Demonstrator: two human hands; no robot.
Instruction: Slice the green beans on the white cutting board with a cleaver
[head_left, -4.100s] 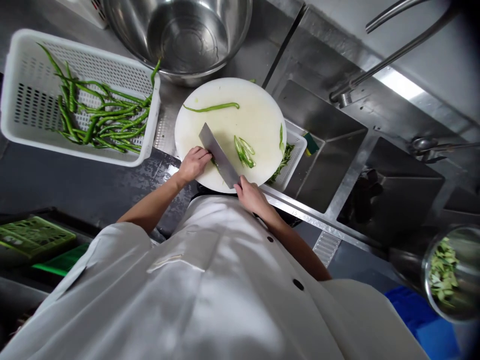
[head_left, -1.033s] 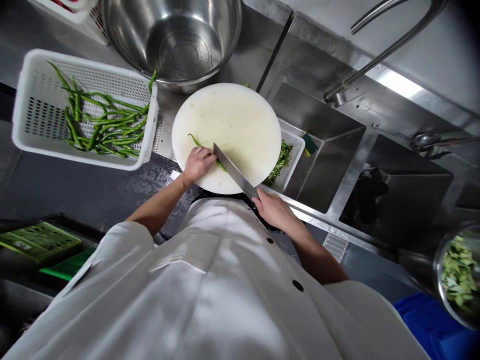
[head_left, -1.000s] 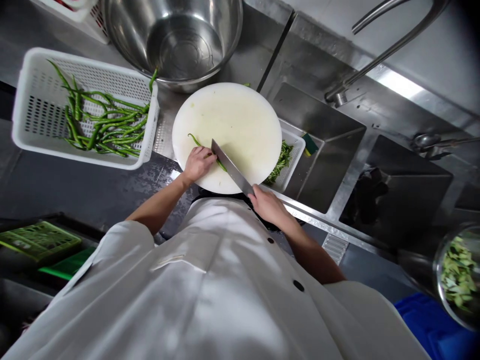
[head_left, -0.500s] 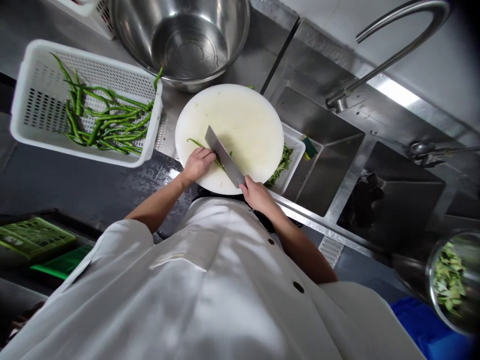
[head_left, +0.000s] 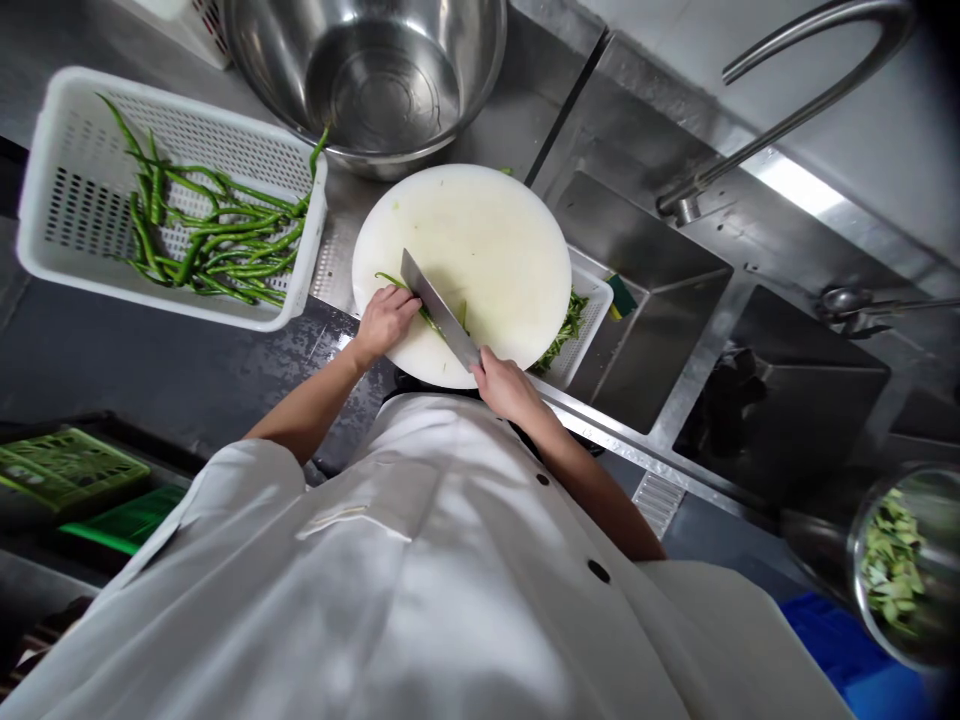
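Observation:
On a round white cutting board (head_left: pixel 495 220), my left hand (head_left: pixel 387 322) presses a long green chili pepper (head_left: pixel 433 322) down with bent fingers. The pepper's thin curved end sticks out beyond the fingers. My right hand (head_left: pixel 510 385) is closed round the handle of a cleaver (head_left: pixel 444 312). Its broad blade lies across the pepper, close beside my left fingertips. A cut green piece (head_left: pixel 463 316) rests just right of the blade. More cut chili pieces (head_left: pixel 571 325) sit in a white basket partly hidden under the board's right edge.
A white perforated basket (head_left: pixel 187 312) of whole green chilies stands left. A large steel bowl (head_left: pixel 390 160) sits behind the board. Steel sinks (head_left: pixel 637 340) with a curved faucet (head_left: pixel 795 150) lie right. A bowl (head_left: pixel 855 560) of chopped pale-green vegetable is at the far right.
My left hand has slid left along the pepper. The cleaver has shifted slightly left with my right hand, and more of a cut piece shows right of the blade.

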